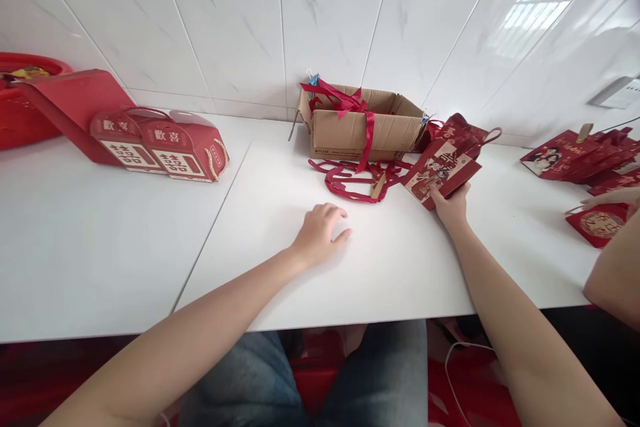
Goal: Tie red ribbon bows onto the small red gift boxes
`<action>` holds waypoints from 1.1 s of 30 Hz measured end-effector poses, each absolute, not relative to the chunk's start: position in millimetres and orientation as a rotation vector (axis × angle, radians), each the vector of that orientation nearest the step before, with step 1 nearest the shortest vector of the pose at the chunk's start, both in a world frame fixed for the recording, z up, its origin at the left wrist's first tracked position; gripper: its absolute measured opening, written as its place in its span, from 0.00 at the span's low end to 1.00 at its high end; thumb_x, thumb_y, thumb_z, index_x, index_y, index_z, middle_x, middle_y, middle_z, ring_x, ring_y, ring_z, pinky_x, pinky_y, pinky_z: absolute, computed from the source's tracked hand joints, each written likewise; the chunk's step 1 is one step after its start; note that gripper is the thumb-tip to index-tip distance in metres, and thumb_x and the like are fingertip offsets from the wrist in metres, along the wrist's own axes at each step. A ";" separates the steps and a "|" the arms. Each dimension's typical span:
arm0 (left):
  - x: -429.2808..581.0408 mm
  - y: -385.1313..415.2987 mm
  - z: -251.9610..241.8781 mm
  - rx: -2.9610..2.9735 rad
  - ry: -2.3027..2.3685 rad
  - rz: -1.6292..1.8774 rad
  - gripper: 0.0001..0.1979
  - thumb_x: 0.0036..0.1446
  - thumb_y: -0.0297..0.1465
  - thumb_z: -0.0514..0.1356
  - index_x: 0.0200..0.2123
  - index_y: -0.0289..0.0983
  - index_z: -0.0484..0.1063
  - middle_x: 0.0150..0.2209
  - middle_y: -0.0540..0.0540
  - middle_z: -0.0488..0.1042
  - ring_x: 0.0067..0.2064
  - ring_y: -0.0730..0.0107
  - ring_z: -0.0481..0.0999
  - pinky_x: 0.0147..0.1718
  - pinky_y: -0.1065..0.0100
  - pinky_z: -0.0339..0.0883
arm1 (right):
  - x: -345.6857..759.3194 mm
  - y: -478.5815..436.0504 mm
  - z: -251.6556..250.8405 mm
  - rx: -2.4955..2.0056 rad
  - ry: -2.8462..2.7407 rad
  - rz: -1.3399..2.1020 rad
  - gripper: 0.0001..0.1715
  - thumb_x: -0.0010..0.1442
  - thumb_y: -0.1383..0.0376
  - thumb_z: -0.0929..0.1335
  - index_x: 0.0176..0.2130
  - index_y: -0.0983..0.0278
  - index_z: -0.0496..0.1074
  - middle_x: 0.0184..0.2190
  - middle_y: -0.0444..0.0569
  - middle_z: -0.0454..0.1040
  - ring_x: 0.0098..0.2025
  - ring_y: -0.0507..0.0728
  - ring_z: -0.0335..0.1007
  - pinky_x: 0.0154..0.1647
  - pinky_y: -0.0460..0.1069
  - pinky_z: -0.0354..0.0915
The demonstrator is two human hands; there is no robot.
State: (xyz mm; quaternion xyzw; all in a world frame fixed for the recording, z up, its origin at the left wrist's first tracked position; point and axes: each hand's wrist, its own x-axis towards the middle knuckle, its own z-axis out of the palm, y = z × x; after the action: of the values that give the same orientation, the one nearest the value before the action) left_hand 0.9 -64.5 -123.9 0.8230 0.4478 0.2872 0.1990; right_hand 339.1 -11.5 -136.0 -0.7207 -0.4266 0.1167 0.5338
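My right hand (453,208) grips the lower edge of a red gift box (439,172) with a printed picture, tilted at the right of the cardboard box. Behind it another dark red box (457,130) with a ribbon loop shows in part. My left hand (323,235) rests over the white table with nothing in it, thumb and fingers apart and curved. Just beyond that hand lies a loose tangle of red ribbon (350,195). More ribbon (369,137) hangs over the front of the open cardboard box (337,140).
At the left stand red gift boxes (175,153) with rope handles, beside a red basin (30,113). On the right are more red boxes (565,157) and a co-worker's arm (615,267) near a red box (597,223). A tiled wall (240,27) borders the white table (280,300).
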 end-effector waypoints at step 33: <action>-185.8 23.0 -115.2 1.416 1.999 1.511 0.48 0.38 0.35 0.73 0.58 0.28 0.52 0.58 0.36 0.59 0.56 0.60 0.67 0.58 0.56 0.63 | 346.5 -0.7 -144.2 -1.795 -0.936 0.227 0.50 0.45 0.53 0.74 0.60 0.64 0.52 0.59 0.59 0.65 0.56 0.68 0.67 0.59 0.63 0.61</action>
State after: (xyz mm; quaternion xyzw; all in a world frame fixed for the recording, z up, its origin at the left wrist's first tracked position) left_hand -185.8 23.0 -115.2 0.4878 0.6885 0.5205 0.1312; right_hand 346.5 -0.7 -144.2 -0.7501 -0.3913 0.0951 0.5247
